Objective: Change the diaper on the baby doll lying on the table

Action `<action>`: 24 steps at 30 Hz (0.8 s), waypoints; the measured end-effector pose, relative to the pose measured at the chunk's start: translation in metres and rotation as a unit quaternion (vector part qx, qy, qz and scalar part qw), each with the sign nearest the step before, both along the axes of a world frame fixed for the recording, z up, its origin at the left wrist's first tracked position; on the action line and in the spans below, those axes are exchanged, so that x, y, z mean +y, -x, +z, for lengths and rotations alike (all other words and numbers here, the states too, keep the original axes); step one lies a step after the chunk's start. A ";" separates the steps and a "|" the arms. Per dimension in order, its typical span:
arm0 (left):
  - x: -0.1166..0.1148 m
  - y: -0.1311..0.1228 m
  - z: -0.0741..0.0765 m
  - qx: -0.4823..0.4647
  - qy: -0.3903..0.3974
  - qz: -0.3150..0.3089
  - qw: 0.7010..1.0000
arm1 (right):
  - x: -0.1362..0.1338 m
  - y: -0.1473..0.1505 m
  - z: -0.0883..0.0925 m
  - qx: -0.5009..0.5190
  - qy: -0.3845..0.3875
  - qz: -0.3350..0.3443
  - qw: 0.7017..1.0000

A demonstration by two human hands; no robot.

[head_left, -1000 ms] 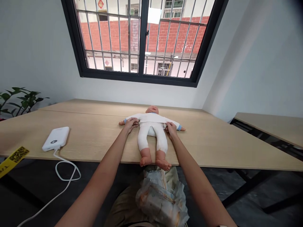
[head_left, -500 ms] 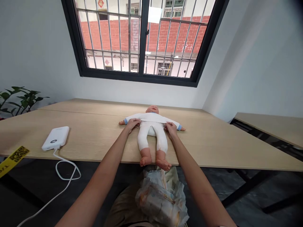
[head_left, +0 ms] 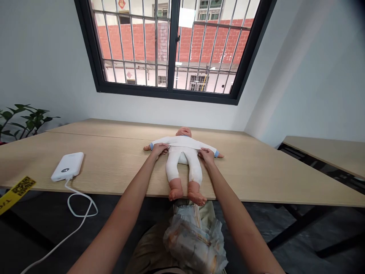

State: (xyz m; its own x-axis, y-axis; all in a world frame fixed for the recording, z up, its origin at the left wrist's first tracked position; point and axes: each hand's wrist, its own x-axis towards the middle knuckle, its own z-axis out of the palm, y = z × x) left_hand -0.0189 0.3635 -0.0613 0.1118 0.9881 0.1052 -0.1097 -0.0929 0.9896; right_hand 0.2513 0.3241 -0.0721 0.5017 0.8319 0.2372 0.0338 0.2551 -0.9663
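A baby doll [head_left: 184, 132] lies on its back on the table, head toward the window and bare feet at the front edge. It wears a white top [head_left: 184, 142] with blue cuffs, arms spread wide, over white cloth legs. My left hand [head_left: 160, 150] pinches the top's lower edge at the doll's waist on the left. On the other side, my right hand [head_left: 206, 154] pinches the same hem with its fingertips. A crumpled, printed diaper [head_left: 196, 239] rests on my lap below the table edge.
A white power bank [head_left: 68, 166] with a white cable [head_left: 82, 216] stands on the left of the wooden table [head_left: 270, 171]. A yellow QR-code tag [head_left: 18, 194] sticks out at the front left. A plant [head_left: 25, 120], a barred window [head_left: 171, 57] and a second table [head_left: 327, 152] surround it.
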 end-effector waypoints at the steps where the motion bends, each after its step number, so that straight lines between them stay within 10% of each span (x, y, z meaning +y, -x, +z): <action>1: 0.000 0.000 0.000 0.000 0.001 0.000 1.000 | -0.001 0.001 0.001 0.006 0.004 0.004 1.000; 24: -0.001 -0.001 0.001 -0.012 -0.007 0.012 1.000 | -0.007 0.005 0.010 0.024 0.010 0.021 0.999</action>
State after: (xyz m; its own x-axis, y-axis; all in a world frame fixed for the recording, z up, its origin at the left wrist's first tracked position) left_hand -0.0175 0.3625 -0.0603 0.0854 0.9890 0.1210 -0.1309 -0.1093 0.9854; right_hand 0.2467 0.3173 -0.0619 0.4770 0.8565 0.1971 -0.0238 0.2367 -0.9713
